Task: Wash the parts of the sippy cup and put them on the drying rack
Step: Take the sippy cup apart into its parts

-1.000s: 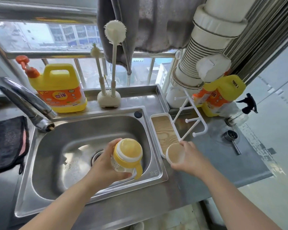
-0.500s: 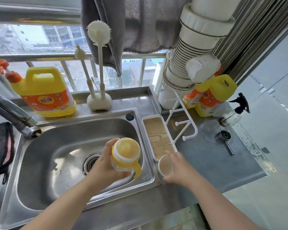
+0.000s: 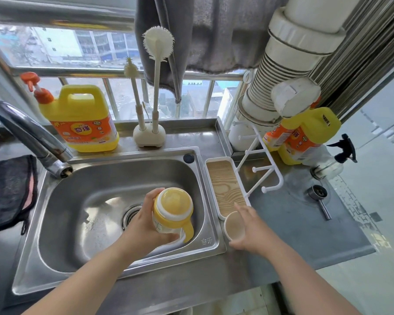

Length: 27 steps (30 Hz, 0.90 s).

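Note:
A yellow sippy cup with a white ring and yellow handles is held over the right side of the steel sink; my left hand grips its body. My right hand holds a small round cream cap, open side up, just above the counter by the sink's right rim. The cap sits at the near end of the drying rack, a white frame with pegs over a wood-grain tray.
A chrome tap arches over the sink's left. Two white brushes in a stand and a yellow detergent jug stand behind the sink. More detergent bottles, a spray bottle, a metal scoop lie right. A dark cloth hangs left.
My right hand has brought the cap down and toward me, from over the tray to the tray's near end. The left hand keeps the cup over the sink; the view has shifted slightly.

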Tool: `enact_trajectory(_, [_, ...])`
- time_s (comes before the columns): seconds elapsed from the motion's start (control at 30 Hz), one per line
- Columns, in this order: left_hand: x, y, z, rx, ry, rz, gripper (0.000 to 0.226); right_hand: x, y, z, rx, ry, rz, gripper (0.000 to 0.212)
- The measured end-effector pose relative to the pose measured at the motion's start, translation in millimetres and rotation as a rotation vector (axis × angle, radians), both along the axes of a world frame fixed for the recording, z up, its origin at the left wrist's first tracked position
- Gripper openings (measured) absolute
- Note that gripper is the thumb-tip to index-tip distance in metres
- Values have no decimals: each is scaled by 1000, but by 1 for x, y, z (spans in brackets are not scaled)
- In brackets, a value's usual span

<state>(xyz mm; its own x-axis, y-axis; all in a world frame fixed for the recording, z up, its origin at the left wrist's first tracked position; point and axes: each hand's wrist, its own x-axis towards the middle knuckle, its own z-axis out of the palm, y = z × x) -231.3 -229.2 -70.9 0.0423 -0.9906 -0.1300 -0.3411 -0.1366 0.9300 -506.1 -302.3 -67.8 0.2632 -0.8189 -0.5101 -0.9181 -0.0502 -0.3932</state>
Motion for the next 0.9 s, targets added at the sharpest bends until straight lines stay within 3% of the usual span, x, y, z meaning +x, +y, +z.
enact_trajectory(0.3, [16,10,7,-9,-51,35,98,4,2,-2,-29,135,20,124])
enact_trajectory(0.47, [25,16,11,-5,-48,48,96,23,0,19,-152,251,55,111])
enact_trajectory(0.57, [32,20,16,-27,-74,50,96,58,2,44,-279,-42,76,83])
enact_trajectory(0.67, [40,23,22,-70,-100,53,94,105,11,82,-132,-363,123,79])
enact_trajectory(0.77, [46,25,30,-97,-160,18,92,145,22,100,-37,-351,255,91])
enact_trajectory(0.9, [54,32,38,-145,-200,64,95,170,29,100,-93,-475,122,80])
